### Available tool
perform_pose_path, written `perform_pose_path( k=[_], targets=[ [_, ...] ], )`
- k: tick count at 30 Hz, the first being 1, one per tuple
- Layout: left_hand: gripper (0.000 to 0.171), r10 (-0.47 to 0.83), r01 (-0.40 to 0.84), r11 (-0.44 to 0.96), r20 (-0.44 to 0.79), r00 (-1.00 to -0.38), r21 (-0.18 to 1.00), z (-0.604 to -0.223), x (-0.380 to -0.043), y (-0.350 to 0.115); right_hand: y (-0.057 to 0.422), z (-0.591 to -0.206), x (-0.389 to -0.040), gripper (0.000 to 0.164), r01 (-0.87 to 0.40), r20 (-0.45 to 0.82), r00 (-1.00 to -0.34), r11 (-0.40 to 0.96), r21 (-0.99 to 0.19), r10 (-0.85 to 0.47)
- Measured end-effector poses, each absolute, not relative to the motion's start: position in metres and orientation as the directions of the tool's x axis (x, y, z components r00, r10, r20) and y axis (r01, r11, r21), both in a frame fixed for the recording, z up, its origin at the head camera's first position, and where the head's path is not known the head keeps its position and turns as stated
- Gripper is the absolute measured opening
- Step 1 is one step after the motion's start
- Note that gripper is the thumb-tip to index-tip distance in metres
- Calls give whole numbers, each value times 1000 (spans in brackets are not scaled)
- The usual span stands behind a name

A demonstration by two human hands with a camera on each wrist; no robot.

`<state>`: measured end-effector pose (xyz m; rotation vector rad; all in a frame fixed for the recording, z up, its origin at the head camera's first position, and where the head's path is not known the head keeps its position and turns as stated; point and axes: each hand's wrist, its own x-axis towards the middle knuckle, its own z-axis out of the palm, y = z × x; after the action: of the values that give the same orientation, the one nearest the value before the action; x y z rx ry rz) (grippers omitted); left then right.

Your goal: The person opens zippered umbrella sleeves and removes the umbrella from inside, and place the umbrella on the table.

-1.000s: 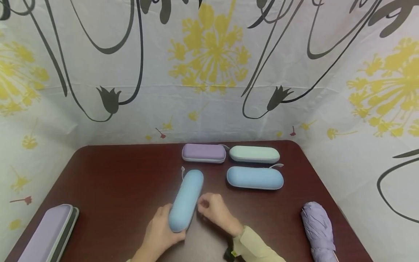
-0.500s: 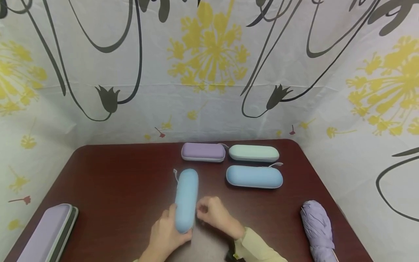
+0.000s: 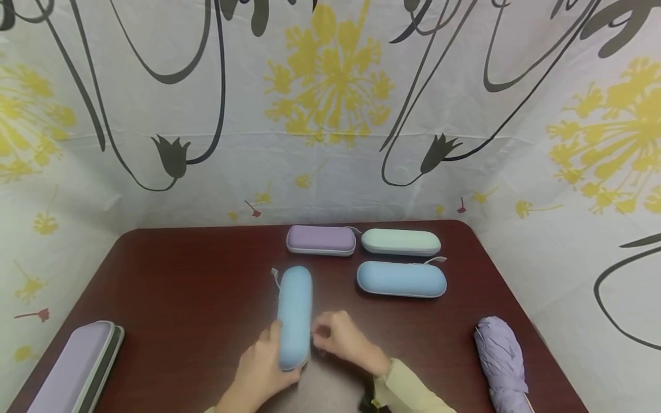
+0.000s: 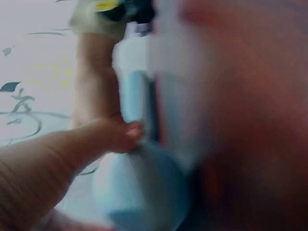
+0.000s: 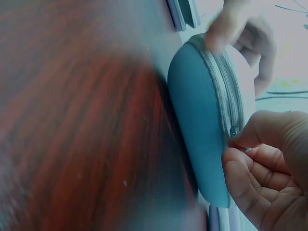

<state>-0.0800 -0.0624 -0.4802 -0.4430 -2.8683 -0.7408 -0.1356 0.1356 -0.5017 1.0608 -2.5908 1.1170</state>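
Note:
A light blue zippered hard case [image 3: 295,321], shaped like a glasses case, points away from me at mid-table, its wrist loop [image 3: 275,276] sticking out at the far left. My left hand [image 3: 258,367] grips its near end, thumb around the bottom. On the case's right side, my right hand [image 3: 342,338] has thumb and forefinger pinched together. Seen from the right wrist, those fingertips [image 5: 236,149] pinch right at the zipper slider [image 5: 234,131], covering the pull. The grey zipper [image 5: 224,89] runs along the side, and its teeth look closed behind the slider.
Behind lie a purple case [image 3: 321,240], a mint green case [image 3: 401,241] and another blue case [image 3: 401,279]. A folded lilac umbrella [image 3: 501,361] lies at the right edge. At the left is a long lilac case [image 3: 74,367] with a dark green side.
My left hand has swung the blue case from a rightward slant to nearly straight ahead, its near end shifting right. My right hand stays beside it, almost in place.

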Motion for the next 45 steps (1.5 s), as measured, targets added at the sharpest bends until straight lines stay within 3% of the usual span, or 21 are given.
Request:
perform_pose_path(
  k=[6, 11, 23, 36, 40, 45],
  targets=[
    [87, 545, 564, 722, 174, -820, 399, -468, -104, -92, 138, -500, -138, 11, -649, 369, -740, 455, -610, -562],
    [85, 649, 688, 644, 238, -723, 335, -472, -112, -99, 137, -498, -137, 11, -652, 358, -736, 460, -603, -575],
    [86, 665, 714, 641, 261, -700, 283, -473, -116, -92, 142, -498, -136, 11, -636, 323, -742, 464, -617, -587],
    [87, 649, 723, 662, 332, -685, 198, -476, -115, -75, 157, -500, -141, 13, -670, 313, -704, 448, -592, -638],
    [81, 714, 767, 585, 280, -641, 263, -466, -136, -82, 163, -499, -145, 13, -646, 287, -713, 439, -625, -640],
    [72, 760, 777, 556, 198, -618, 295, -451, -196, -95, 165, -499, -145, 9, -646, 286, -706, 426, -633, -648]
  ],
)
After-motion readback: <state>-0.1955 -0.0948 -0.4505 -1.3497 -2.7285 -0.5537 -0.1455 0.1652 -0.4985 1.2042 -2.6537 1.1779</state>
